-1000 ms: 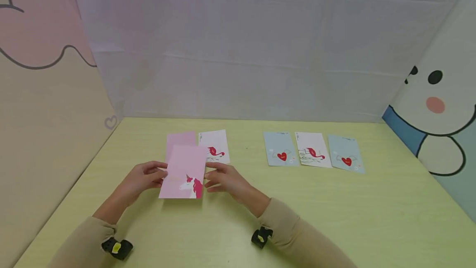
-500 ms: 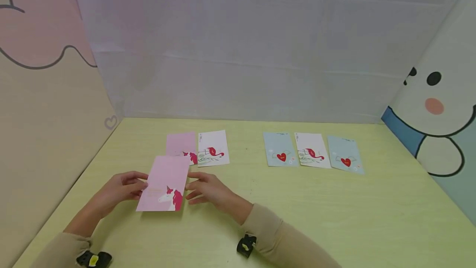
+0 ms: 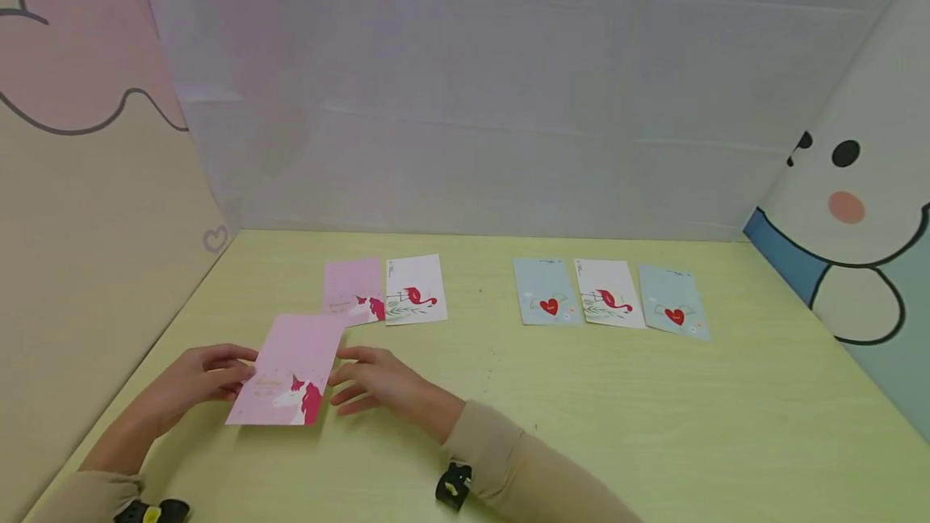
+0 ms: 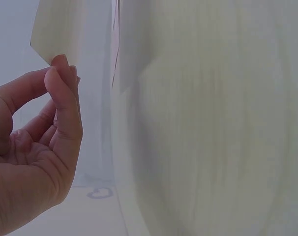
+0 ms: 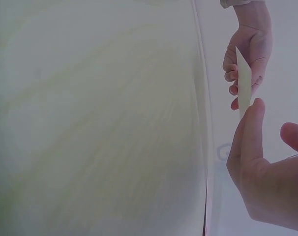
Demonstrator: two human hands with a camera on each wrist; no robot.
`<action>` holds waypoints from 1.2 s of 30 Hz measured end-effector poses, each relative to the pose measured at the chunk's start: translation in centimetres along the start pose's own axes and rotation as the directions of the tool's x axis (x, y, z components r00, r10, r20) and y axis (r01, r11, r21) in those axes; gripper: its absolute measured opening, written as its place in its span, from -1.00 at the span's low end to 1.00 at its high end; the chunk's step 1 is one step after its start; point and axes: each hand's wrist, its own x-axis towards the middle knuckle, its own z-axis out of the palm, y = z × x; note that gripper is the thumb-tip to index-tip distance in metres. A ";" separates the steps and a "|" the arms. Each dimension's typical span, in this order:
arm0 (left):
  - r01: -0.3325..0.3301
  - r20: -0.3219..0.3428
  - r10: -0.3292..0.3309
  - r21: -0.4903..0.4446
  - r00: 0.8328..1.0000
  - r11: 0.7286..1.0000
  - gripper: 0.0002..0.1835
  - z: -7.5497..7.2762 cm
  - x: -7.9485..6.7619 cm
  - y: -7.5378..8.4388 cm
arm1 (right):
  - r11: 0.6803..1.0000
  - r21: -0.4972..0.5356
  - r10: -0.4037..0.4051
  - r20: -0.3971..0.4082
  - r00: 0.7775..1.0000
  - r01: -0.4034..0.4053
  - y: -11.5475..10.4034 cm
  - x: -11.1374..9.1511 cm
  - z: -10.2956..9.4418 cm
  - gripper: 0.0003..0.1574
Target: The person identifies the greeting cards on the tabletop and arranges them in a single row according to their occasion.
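Note:
A pink card with a white unicorn (image 3: pixel 283 366) is held tilted just above the table at the front left in the head view, casting a shadow below it. My left hand (image 3: pixel 196 382) pinches its left edge between thumb and fingers; in the left wrist view the card's plain back (image 4: pixel 58 29) rises from those fingertips. On the other side, my right hand (image 3: pixel 388 386) has its extended fingers at the card's right edge. The right wrist view shows the right thumb (image 5: pixel 294 136) apart from the fingers, with the card (image 5: pixel 244 81) seen nearly edge-on.
Behind the held card, another pink unicorn card (image 3: pixel 352 285) lies beside a white flamingo card (image 3: pixel 416 277). Farther right lie a blue heart card (image 3: pixel 541 281), a second flamingo card (image 3: pixel 606 277) and another blue heart card (image 3: pixel 672 297). Cloth walls (image 3: pixel 465 103) enclose the table (image 3: pixel 581 426).
Both hands have carried the pink unicorn card left and toward the front of the table. The pink card behind it, largely covered before, now shows its unicorn.

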 end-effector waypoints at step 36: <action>0.076 0.015 -0.078 0.118 0.997 0.990 -0.54 -1.0 -0.7 -1.9 | 0.990 0.048 0.130 0.051 0.990 -0.133 1.6 1.5 2.3 -0.85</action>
